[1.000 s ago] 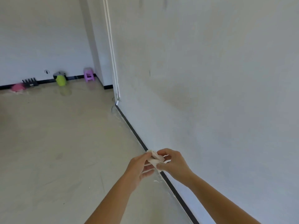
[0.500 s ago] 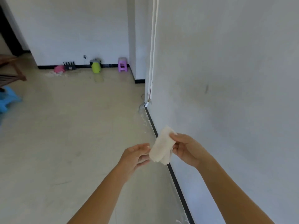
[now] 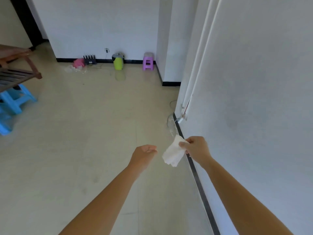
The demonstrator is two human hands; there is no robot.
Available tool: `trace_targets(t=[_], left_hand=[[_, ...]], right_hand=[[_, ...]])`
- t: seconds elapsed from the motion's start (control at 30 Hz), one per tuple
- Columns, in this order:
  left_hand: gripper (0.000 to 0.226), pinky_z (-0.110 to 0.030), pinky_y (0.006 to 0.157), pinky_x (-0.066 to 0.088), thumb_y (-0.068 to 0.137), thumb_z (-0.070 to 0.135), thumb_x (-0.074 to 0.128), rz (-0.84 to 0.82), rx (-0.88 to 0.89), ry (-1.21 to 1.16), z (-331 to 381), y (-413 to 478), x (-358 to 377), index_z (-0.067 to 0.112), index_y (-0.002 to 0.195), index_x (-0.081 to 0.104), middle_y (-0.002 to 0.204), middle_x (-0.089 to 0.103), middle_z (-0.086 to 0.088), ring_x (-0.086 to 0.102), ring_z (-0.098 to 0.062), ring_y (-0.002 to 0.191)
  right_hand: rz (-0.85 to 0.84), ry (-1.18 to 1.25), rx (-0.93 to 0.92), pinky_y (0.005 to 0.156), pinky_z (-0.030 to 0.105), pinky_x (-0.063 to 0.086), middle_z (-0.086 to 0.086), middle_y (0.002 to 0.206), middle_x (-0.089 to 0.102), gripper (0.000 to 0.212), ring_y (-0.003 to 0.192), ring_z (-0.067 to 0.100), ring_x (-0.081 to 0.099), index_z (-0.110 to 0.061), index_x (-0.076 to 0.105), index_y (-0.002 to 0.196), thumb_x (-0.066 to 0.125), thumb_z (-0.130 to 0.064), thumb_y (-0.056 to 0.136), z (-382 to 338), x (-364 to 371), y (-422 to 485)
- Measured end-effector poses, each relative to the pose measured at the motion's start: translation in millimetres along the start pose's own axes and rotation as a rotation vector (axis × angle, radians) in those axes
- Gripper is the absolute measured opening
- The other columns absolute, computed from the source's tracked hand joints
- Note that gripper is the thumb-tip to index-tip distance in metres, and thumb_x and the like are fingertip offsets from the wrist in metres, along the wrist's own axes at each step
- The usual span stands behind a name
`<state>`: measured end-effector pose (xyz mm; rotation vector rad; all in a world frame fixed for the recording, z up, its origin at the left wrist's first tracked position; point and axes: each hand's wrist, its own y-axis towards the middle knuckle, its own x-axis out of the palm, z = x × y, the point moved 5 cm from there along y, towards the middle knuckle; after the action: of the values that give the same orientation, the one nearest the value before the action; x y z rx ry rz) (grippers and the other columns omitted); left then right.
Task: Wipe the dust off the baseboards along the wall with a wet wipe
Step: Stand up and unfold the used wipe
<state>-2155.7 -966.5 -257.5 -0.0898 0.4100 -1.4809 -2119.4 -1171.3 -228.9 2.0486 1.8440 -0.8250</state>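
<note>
A white wet wipe point(image 3: 173, 154) hangs unfolded in the air, pinched at its top edge by my right hand point(image 3: 196, 148). My left hand point(image 3: 144, 154) floats a short way to the left of the wipe, fingers loosely curled, holding nothing. A black baseboard point(image 3: 199, 182) runs along the foot of the white wall on the right, just behind and below my right hand. More black baseboard point(image 3: 133, 61) lines the far wall.
White cable conduits point(image 3: 194, 78) run down the right wall to the floor, with a loose cable point(image 3: 171, 122) at their foot. A purple stool point(image 3: 148, 61), green kettle point(image 3: 118, 62), pink thing and black router stand by the far wall. A blue stool point(image 3: 10, 106) and wooden furniture are at left.
My left hand let go of the wipe and drew away to the left. The wipe opened out and now hangs from my right hand alone. The view swung left.
</note>
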Motion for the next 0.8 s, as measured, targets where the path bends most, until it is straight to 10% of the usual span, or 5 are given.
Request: trace_targets(t=[0.47,0.8], left_hand=[[0.034,-0.025,0.086,0.051,0.082,0.016,0.064,-0.284,0.114,-0.087,117.0,370.9,-45.3,0.034,0.110,0.070,0.099,0.073,0.008,0.066,-0.008,0.097],[0.032,-0.030,0.082,0.057,0.093,0.026,0.056,-0.226,0.005,-0.310,173.0,646.8,-170.2,0.003,0.112,0.067,0.104,0.072,-0.013,0.070,-0.021,0.095]], right_hand=[[-0.383,0.546,0.107,0.056,0.021,0.041,0.002,0.062,0.056,0.023,0.054,0.010,0.051,-0.003,0.067,0.084,0.068,-0.026,0.085,-149.1,119.5,348.0],[-0.556,0.569,0.046,0.073,0.032,0.045,0.011,0.079,0.064,0.014,0.073,0.021,0.059,-0.001,0.070,0.087,0.059,-0.011,0.088,-293.9,244.6,601.6]])
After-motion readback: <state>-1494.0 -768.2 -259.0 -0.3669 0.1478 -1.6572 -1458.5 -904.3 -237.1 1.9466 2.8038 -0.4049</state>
